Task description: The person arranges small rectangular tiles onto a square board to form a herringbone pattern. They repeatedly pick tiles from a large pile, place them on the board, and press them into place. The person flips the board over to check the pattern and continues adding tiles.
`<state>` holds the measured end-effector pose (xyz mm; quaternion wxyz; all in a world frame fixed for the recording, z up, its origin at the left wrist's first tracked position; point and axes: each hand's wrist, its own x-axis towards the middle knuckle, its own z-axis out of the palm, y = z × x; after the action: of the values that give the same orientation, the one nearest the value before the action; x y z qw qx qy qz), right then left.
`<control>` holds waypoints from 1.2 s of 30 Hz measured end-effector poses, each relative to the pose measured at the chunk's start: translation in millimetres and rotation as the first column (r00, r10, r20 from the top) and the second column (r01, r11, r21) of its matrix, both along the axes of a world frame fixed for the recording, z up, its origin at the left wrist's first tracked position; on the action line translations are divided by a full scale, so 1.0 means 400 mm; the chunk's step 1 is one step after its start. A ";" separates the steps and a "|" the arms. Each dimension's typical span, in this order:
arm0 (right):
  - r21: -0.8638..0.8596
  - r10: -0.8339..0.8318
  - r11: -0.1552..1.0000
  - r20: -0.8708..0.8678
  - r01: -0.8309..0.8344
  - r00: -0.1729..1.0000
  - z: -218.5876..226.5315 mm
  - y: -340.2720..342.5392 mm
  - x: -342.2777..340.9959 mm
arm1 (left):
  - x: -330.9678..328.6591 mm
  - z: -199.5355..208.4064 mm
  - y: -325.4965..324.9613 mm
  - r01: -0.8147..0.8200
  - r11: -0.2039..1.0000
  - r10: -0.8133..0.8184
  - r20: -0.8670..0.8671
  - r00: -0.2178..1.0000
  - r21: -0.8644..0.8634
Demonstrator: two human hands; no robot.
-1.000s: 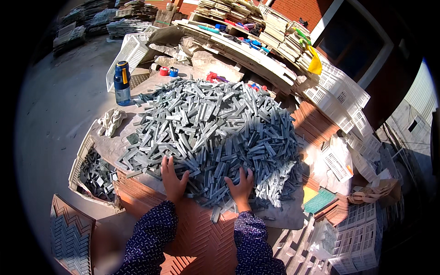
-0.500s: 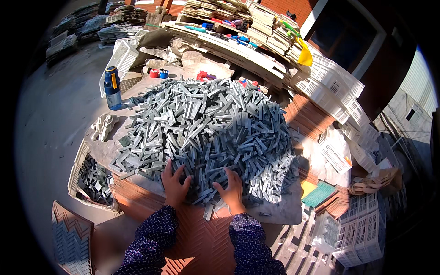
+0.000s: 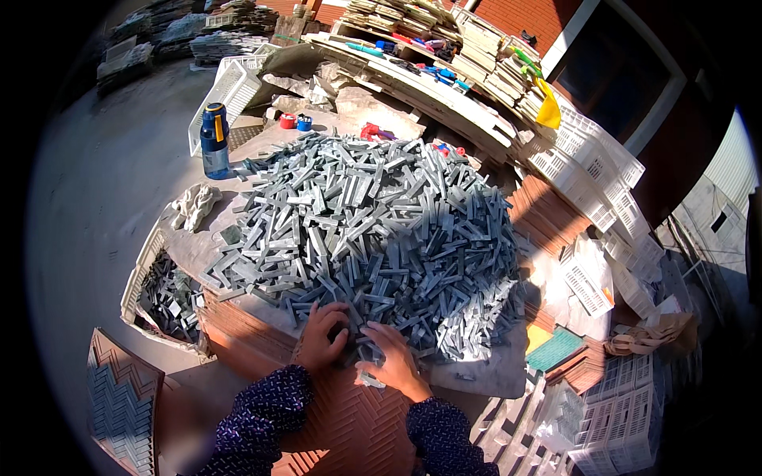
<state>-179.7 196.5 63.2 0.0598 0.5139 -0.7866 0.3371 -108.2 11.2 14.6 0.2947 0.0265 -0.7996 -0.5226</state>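
A broad heap of narrow grey stone strips (image 3: 357, 214) lies before me. At its near edge my left hand (image 3: 321, 337) rests with curved fingers, the thumb apart from them. Facing it from the right, my right hand (image 3: 394, 361) has its fingers spread toward the strips, thumb separated. One loose grey strip (image 3: 370, 380) lies beside the right thumb, and I cannot tell whether the thumb touches it. Below both hands sits a terracotta-coloured herringbone mould (image 3: 349, 424), partly covered by my sleeves.
To the left are a white crate of dark strips (image 3: 135, 278) and a mould filled with grey strips (image 3: 123, 404). A blue bottle (image 3: 215, 143) and white gloves (image 3: 194, 206) stand beyond. Stacked white crates (image 3: 615, 412) and a green mould (image 3: 554, 349) are at the right.
Both hands have come closer together at the heap's near edge, and the left fingers have curled more. The right hand has dropped slightly nearer. The whole view has shifted a little.
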 end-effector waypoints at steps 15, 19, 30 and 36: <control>-0.129 -0.659 0.743 -0.315 0.657 0.683 0.057 -0.233 -0.304 | -0.034 -0.008 0.027 -0.299 0.940 0.299 -0.023 0.954 -0.166; -0.098 -0.520 0.851 -0.298 0.517 0.800 0.053 -0.194 -0.302 | -0.032 -0.012 0.032 -0.303 0.948 0.302 -0.027 0.953 -0.100; -0.117 -0.292 0.956 -0.264 0.270 0.919 0.086 -0.154 -0.261 | -0.038 -0.031 0.026 -0.330 0.938 0.329 -0.026 0.944 -0.102; 0.004 -0.362 0.929 -0.215 0.371 0.907 0.107 -0.228 -0.330 | -0.032 -0.012 0.038 -0.313 0.945 0.312 -0.023 0.950 -0.098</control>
<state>-311.5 105.4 105.9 0.1933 0.3912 -0.8656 0.2457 -120.9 26.3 9.7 0.3778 0.1362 -0.8094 -0.4286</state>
